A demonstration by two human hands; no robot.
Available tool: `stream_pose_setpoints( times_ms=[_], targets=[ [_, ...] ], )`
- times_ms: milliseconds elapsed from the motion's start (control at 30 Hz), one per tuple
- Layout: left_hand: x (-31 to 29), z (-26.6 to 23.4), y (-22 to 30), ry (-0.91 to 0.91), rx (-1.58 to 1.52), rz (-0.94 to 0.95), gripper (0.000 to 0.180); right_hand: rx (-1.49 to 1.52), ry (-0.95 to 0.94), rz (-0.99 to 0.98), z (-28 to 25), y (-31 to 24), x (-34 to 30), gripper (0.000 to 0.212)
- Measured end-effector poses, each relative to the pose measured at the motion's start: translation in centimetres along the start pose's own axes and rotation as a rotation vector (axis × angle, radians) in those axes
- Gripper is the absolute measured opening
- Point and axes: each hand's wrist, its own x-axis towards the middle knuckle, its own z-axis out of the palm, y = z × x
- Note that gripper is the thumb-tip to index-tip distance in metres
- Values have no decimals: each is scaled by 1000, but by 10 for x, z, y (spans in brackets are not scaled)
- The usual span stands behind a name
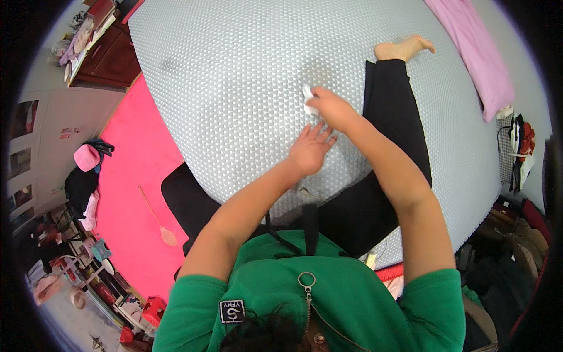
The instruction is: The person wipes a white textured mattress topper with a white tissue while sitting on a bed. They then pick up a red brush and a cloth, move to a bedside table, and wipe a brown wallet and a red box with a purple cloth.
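My right hand [334, 110] is closed on a small white piece [308, 100], pressed to the grey patterned bed cover [229, 88]. It looks like folded cloth or tissue, though blur and fingers hide its exact kind. Just nearer and to the left, my left hand [309, 151] rests on the cover, palm down with fingers spread, holding nothing. A faint darker patch [319, 69] shows on the cover beyond the right hand.
My black-trousered leg [399, 111] stretches along the right, its bare foot on the cover. Pink bedding [478, 53] lies at the far right edge. On the left, a fly swatter [168, 236] lies on the pink floor [132, 193], with a dark wooden cabinet [108, 61] beyond.
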Motion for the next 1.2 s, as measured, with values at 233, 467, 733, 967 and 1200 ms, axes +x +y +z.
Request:
stream_pose_setpoints(
  times_ms=[233,467,733,967,1200],
  targets=[
    [0,6,-7,34,-152,28,57,-383,308,-367,20,14,79,14],
    [0,4,-14,68,-189,25,54,-422,154,-284,24,-16,90,13],
    [0,-4,-7,-16,-166,-7,54,-566,144,-469,39,-15,63,13],
    [-1,-8,-4,86,-103,44,44,-33,237,-74,46,-58,56,17],
    [18,11,7,147,-166,40,64,-623,128,-303,-4,32,11,19]
  ],
)
